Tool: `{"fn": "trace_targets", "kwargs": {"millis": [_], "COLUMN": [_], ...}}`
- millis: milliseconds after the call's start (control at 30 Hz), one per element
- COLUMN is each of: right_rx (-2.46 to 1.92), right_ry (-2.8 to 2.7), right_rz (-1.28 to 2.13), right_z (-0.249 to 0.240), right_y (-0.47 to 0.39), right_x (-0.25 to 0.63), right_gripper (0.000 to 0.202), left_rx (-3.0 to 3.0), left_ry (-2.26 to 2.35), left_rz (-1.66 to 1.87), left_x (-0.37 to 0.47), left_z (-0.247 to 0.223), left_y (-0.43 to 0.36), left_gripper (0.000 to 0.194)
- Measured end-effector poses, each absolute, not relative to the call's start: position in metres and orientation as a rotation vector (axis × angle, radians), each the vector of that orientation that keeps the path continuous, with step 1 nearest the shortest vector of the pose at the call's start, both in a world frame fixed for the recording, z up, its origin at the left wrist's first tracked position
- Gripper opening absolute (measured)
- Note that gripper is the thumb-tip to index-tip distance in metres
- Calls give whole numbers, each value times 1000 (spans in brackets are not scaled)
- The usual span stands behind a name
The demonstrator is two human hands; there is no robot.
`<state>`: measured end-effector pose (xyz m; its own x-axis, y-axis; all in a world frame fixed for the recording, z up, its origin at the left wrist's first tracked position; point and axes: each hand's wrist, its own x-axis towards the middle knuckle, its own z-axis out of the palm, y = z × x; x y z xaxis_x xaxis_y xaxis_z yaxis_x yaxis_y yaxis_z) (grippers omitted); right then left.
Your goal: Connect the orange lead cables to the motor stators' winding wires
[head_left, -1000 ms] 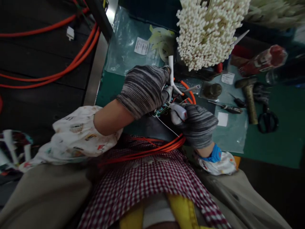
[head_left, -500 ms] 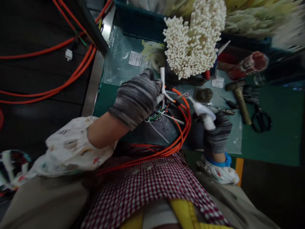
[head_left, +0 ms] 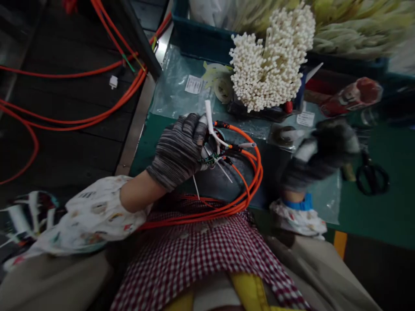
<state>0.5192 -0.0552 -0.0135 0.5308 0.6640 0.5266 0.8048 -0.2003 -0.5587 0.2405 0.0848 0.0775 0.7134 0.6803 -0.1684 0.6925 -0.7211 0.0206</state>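
Observation:
In a grey striped glove with pale fingertips, my left hand (head_left: 180,151) is closed around a small round assembly (head_left: 209,151) with a green circuit board edge. A white sleeve tube (head_left: 208,113) stands up from it, thin white ties (head_left: 223,170) stick out, and orange cables (head_left: 256,168) loop away to the right. My fingers hide part of the assembly. My right hand (head_left: 319,153), also gloved, is smeared by motion above the tools on the right. A pale patch shows at its fingers, but I cannot tell whether it holds anything.
Behind the hands stands a bundle of white-tipped sticks (head_left: 269,65). Tape rolls (head_left: 223,90) lie on a plastic sheet. Scissors (head_left: 372,178) and a red cup-like container (head_left: 356,95) are at the right. Orange cables (head_left: 87,123) hang off the left edge. A teal bin (head_left: 207,39) stands at the back.
My right hand, which held a white nozzle bottle beside the cables, has swung right and up over the tools. My left hand has turned the assembly, and its round body shows more.

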Motion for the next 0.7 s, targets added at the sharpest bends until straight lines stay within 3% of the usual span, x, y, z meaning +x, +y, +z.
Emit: {"fn": "trace_targets", "kwargs": {"millis": [100, 267, 400, 700], "right_rx": [-1911, -1961, -1932, -1778], "right_ry": [-1461, -1911, -1916, -1449], "right_rz": [22, 682, 707, 573], "right_z": [20, 30, 16, -16], "right_y": [-67, -40, -33, -45], "right_x": [469, 421, 419, 409], "right_gripper": [40, 38, 29, 14], "left_rx": [2852, 2865, 2810, 2724], "left_ry": [1139, 1140, 1165, 1126], "left_rz": [-153, 27, 132, 60], "left_x": [243, 242, 240, 246], "left_z": [75, 62, 56, 63], "left_y": [86, 81, 71, 65], "left_gripper": [99, 61, 48, 54]}}
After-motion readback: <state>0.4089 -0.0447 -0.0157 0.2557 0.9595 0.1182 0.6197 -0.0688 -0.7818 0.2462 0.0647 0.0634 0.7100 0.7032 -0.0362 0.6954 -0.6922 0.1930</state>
